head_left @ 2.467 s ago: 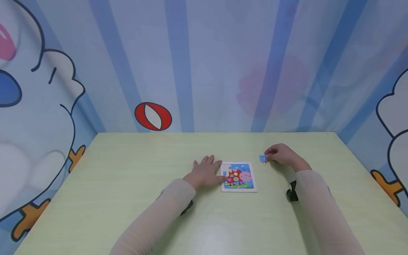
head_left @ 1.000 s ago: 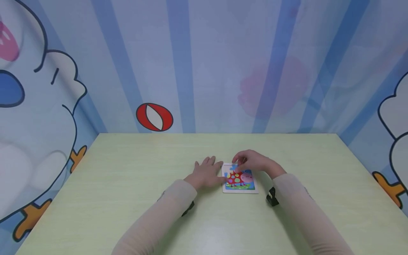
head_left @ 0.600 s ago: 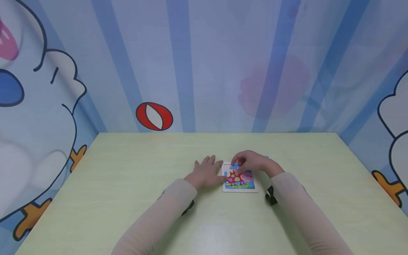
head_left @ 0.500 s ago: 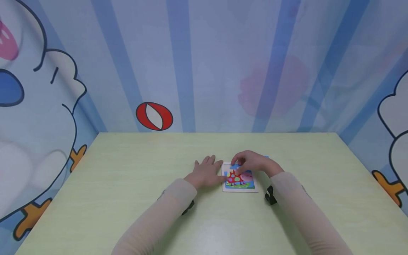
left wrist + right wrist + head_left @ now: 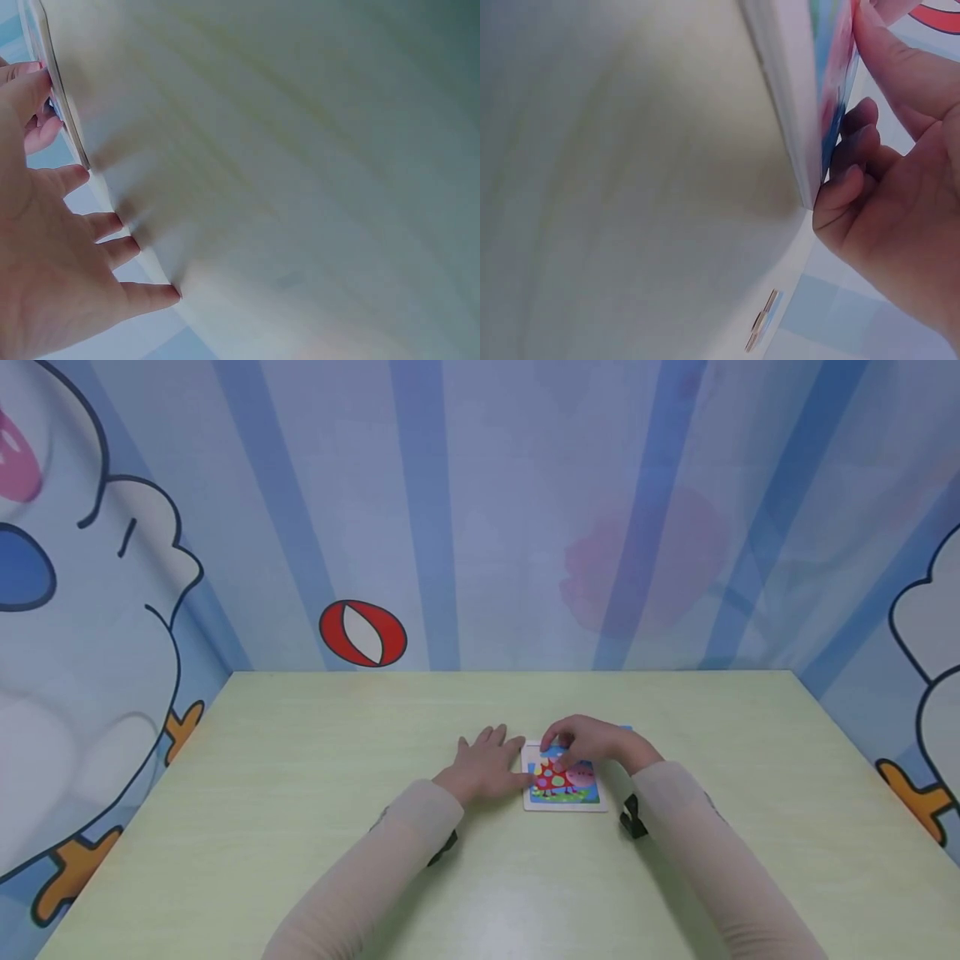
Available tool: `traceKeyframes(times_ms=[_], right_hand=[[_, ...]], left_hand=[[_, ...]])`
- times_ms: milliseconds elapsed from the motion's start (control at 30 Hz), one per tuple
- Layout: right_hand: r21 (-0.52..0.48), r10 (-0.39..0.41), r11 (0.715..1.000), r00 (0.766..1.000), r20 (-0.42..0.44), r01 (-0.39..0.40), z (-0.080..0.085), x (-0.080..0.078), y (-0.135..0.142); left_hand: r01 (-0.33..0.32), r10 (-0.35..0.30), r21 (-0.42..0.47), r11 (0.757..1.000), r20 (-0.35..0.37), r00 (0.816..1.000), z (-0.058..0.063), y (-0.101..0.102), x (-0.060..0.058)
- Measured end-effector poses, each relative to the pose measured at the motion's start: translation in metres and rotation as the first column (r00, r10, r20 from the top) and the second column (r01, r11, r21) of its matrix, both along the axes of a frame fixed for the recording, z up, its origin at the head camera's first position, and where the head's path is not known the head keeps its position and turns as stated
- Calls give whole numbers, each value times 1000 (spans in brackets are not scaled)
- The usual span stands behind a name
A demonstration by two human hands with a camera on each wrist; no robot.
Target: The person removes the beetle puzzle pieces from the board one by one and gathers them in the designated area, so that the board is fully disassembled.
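Note:
A small square jigsaw puzzle [image 5: 566, 794] with a red spotted ladybird picture lies in a white tray [image 5: 562, 808] on the table. My left hand [image 5: 483, 770] rests spread at its left side, thumb on the tray's edge and fingertips on the table. The right hand [image 5: 592, 739] reaches over the top of the picture; its thumb and index finger pinch a blue puzzle piece [image 5: 554, 752] at the upper left. In the right wrist view, the curled other fingers of the right hand [image 5: 900, 172] lie against the tray's side [image 5: 791, 112].
Behind the right hand, another blue piece [image 5: 627, 727] lies on the table, mostly hidden; the right wrist view shows this loose piece [image 5: 762, 322] edge-on. The pale table [image 5: 337, 752] ends at a printed curtain [image 5: 510, 527]. A black wrist strap [image 5: 633, 818] hangs below the right sleeve.
The right hand has moved left from the pieces on the table to the puzzle's upper part, then shifted slightly further left. The left hand keeps its place.

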State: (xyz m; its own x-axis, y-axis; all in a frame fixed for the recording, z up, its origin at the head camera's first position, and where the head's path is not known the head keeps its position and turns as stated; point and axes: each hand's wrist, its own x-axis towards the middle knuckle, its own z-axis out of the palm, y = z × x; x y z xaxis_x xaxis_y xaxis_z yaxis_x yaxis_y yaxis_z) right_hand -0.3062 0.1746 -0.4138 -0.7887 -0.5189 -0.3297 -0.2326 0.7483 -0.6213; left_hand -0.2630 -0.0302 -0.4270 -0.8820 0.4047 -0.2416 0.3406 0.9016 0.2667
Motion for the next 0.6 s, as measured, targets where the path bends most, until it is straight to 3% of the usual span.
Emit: traceKeyframes(times_ms=[600], right_hand=[[-13,-15,1000,999,-35,15,-2,3,-3]], left_hand=[[0,0,3,1000,6,1000,3,0,2]])
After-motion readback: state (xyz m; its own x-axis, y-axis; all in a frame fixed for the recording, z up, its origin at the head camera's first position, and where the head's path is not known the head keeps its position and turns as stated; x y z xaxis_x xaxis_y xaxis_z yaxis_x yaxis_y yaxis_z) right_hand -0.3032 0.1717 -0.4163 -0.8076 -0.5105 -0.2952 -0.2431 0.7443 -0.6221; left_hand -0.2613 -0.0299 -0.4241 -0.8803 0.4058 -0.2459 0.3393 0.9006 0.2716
